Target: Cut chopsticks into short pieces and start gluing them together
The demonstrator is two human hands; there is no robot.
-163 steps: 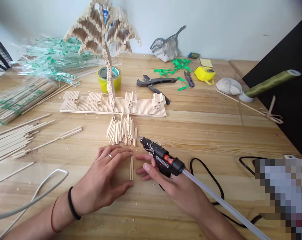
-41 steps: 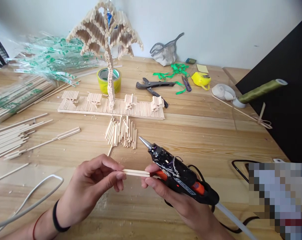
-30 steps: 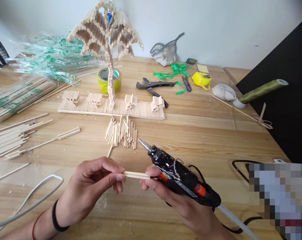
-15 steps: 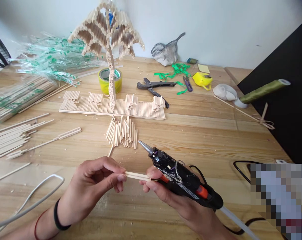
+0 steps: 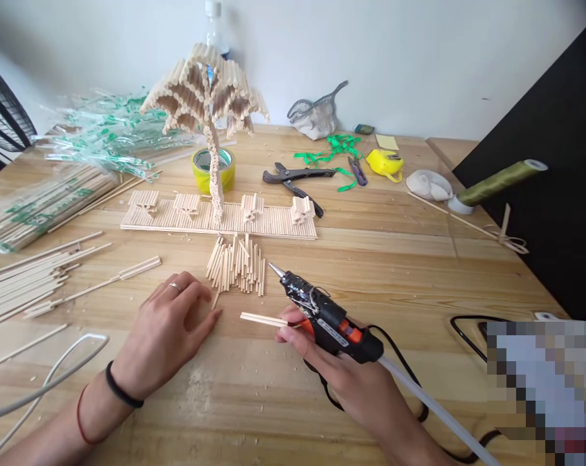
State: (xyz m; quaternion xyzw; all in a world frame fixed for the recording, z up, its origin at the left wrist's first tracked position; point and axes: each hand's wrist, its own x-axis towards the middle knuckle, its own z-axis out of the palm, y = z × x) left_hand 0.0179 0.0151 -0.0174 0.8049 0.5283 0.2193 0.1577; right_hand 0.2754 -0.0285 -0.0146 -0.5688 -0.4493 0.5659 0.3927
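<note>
My right hand (image 5: 341,372) grips a black and orange glue gun (image 5: 322,310), its metal nozzle pointing up and left. Between the thumb and finger of that same hand is a pair of short wooden sticks (image 5: 264,319), lying side by side. My left hand (image 5: 169,323) is empty, fingers curved and apart, just left of a pile of short cut sticks (image 5: 237,265). Behind the pile stands a stick model: a slatted base (image 5: 278,223) with small table-like pieces on it and a tall trunk (image 5: 214,168) under a palm-like canopy (image 5: 200,87).
Long sticks (image 5: 26,285) and plastic-wrapped bundles (image 5: 50,200) lie at left. Yellow tape (image 5: 225,175), black cutters (image 5: 297,175), green ribbon (image 5: 341,145) and a yellow tape measure (image 5: 385,163) sit at the back. A white cable (image 5: 74,369) loops at front left.
My left hand has let go of the sticks and moved left and up toward the pile. The pair of sticks stays in my right hand with the glue gun. The view has tilted up slightly.
</note>
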